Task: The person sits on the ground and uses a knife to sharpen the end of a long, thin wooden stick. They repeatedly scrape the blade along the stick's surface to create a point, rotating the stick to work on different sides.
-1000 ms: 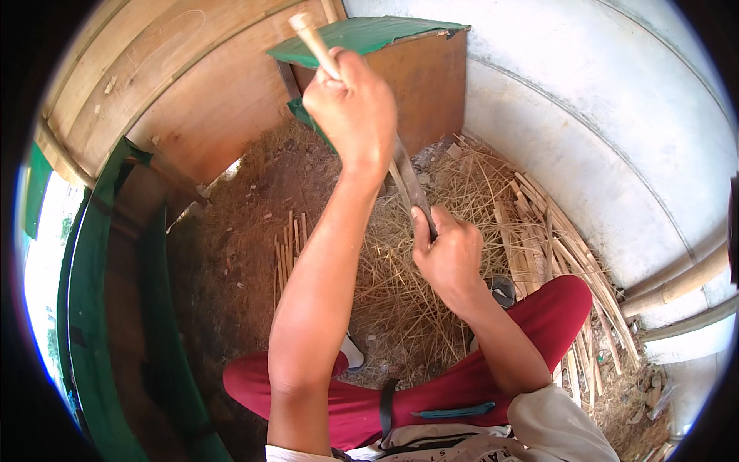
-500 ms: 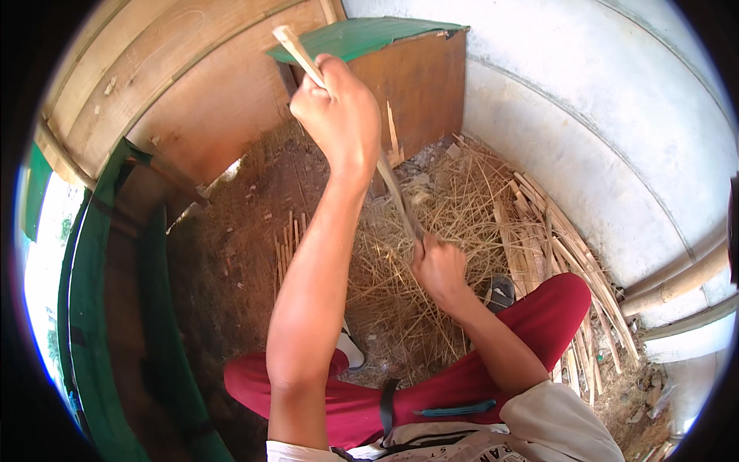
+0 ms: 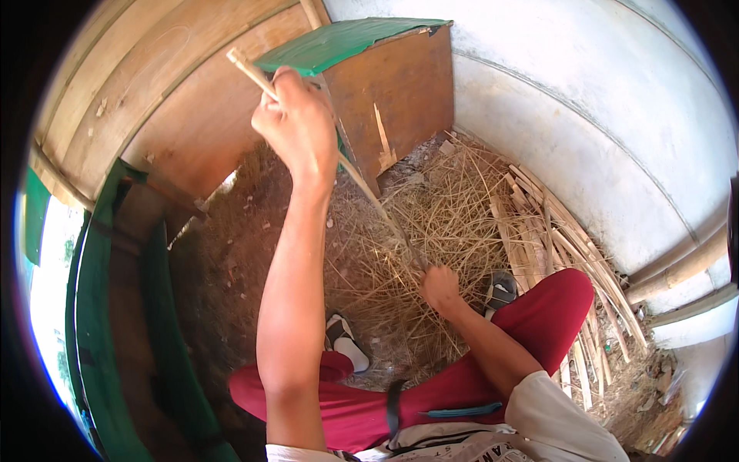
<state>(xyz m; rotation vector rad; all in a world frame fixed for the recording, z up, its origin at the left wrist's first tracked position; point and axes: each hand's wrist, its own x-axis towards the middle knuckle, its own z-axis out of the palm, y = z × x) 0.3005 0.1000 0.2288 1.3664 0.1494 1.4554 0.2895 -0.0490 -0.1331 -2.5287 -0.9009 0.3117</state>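
Raised at arm's length in the upper left middle, my left hand [image 3: 296,127] is closed around a thin pale bamboo stick [image 3: 362,181]. One cut end juts out past my thumb; the rest slants down to the right. My right hand [image 3: 441,289] is a closed fist, low over the straw, where the stick's lower end meets a narrow dark piece. Blur and my fingers hide whether that piece is a blade or part of the stick. Beneath both hands lies a heap of thin bamboo shavings [image 3: 439,223] on the dirt floor.
Split bamboo strips [image 3: 531,231] lie piled along the white wall [image 3: 585,131] on the right. A wooden box [image 3: 392,92] with a green top stands at the back. Green-covered framing [image 3: 100,331] is at left. A slim blue thing [image 3: 463,410] rests on my lap.
My left hand has moved left and slightly down with the stick, and my right fist has shifted a little lower. The stick slants more flatly now.
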